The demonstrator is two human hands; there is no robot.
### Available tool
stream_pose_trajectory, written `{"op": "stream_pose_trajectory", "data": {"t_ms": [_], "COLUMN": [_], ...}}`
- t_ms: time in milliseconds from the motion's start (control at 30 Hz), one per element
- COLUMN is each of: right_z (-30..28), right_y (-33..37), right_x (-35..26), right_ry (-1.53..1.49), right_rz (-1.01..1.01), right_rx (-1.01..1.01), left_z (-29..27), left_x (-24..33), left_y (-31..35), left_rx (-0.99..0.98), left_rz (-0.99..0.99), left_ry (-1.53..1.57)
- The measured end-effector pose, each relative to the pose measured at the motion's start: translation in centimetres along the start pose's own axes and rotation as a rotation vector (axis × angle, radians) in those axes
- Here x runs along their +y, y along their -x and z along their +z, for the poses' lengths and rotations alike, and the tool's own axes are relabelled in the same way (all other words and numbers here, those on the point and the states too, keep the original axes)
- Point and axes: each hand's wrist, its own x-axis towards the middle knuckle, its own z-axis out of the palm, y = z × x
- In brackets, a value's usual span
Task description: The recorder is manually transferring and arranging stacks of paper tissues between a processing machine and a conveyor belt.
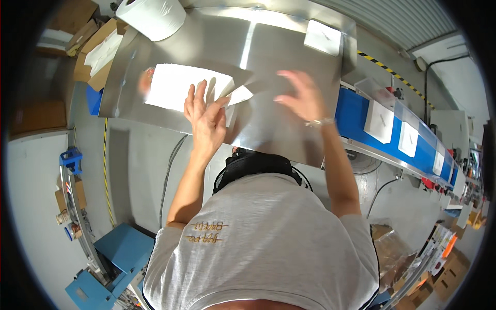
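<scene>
On the metal worktable, a row of thin white packets (175, 85) lies packed together, left of centre. My left hand (205, 116) is at the row's right end, its outer fingers stretched over the packets. Between its index finger and thumb it appears to pinch a white packet (240, 95), which tilts off the end and casts a shadow. My right hand (305, 98), smeared by motion, hovers over the table to the right with fingers apart and nothing in them. Behind the row's left end, a blurred reddish shape (146, 80) cannot be made out.
A flat white packet (323, 37) lies at the table's far right corner. To the right, a blue conveyor belt (354, 111) carries several white packets beside a clear guard. A large white roll (152, 18) stands far left, near an open cardboard box (101, 54).
</scene>
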Motion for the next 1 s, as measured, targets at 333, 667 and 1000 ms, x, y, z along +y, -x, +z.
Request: {"op": "stream_pose_trajectory", "data": {"t_ms": [333,667,1000], "right_z": [3.4,-8.7,7.4], "right_y": [1.3,10.1,-4.4], "right_x": [2.7,13.4,-2.0], "right_ry": [-0.628,0.612,-0.235], "right_rz": [0.408,0.721,-0.252], "right_rx": [-0.064,0.543,-0.109], "left_z": [-1.0,-0.6,-0.8], "left_x": [-1.2,-1.1,-0.7], "left_y": [0.0,0.0,-0.6], "left_rx": [-0.006,0.074,-0.014], "left_rz": [-0.038,0.017,0.001], "left_ry": [-0.105,-0.109,-0.003]}}
